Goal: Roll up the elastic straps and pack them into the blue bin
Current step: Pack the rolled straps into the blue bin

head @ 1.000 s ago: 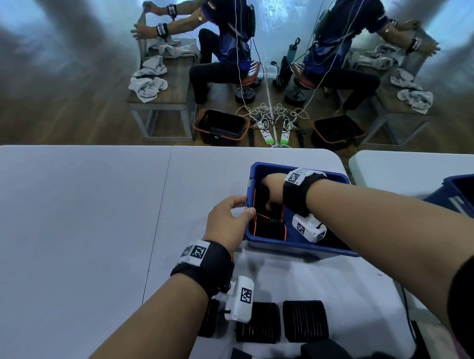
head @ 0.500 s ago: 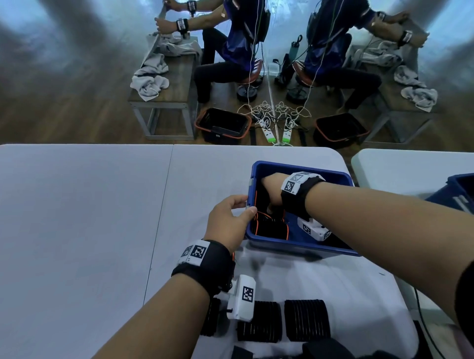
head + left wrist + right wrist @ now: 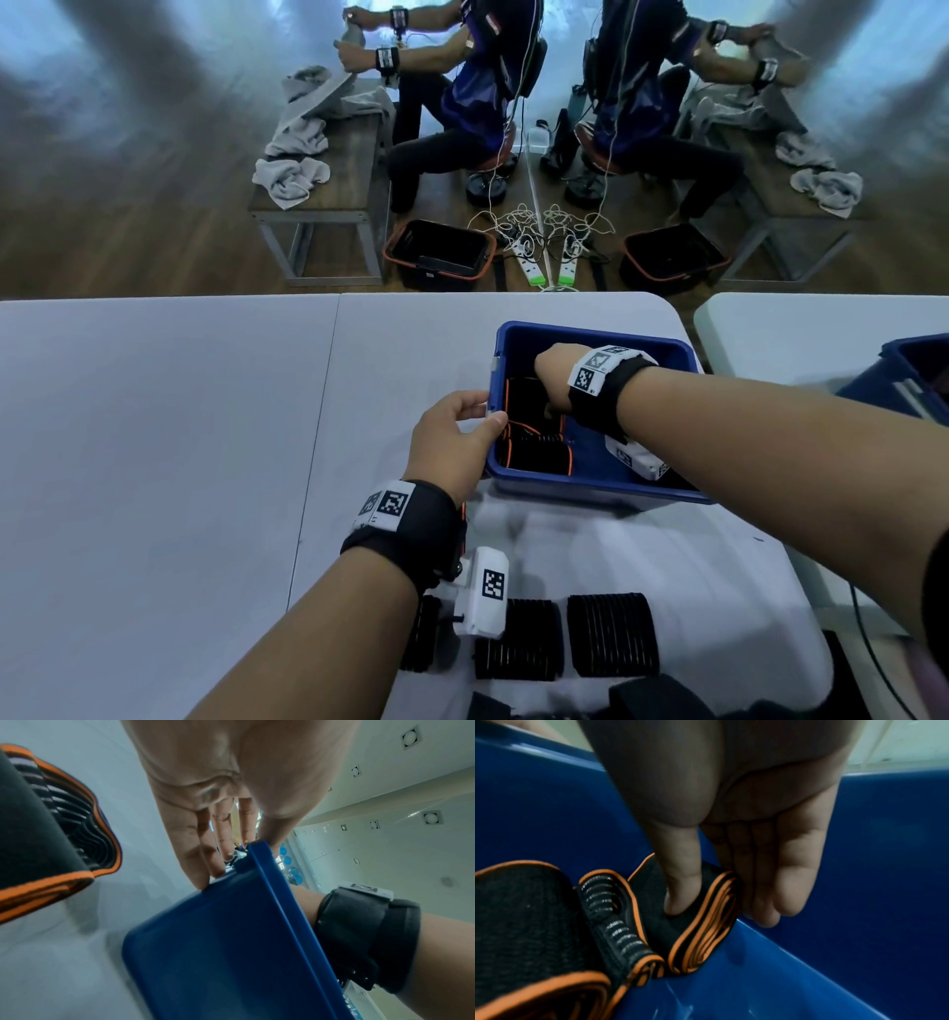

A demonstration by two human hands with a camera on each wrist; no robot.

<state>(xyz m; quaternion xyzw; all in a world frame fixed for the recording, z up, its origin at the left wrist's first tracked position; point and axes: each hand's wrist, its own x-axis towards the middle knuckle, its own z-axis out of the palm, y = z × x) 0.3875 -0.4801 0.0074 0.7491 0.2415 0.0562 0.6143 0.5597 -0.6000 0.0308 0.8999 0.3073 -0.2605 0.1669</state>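
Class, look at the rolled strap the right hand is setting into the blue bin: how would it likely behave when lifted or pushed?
The rolled strap probably feels soft: it dents under the right hand's thumb. Its layers look loose, so it may unroll if released carelessly. It likely weighs little, since thumb and fingers alone hold it. The left hand grips the blue bin, perhaps because it slides easily.

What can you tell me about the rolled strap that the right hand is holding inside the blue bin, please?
The rolled strap is black stretchy fabric with orange edging, wound into a flattened coil. It stands on edge on the floor of the blue bin, at the end of a row of similar rolls. The right hand pinches it, thumb pressed into one face, fingers behind the other.
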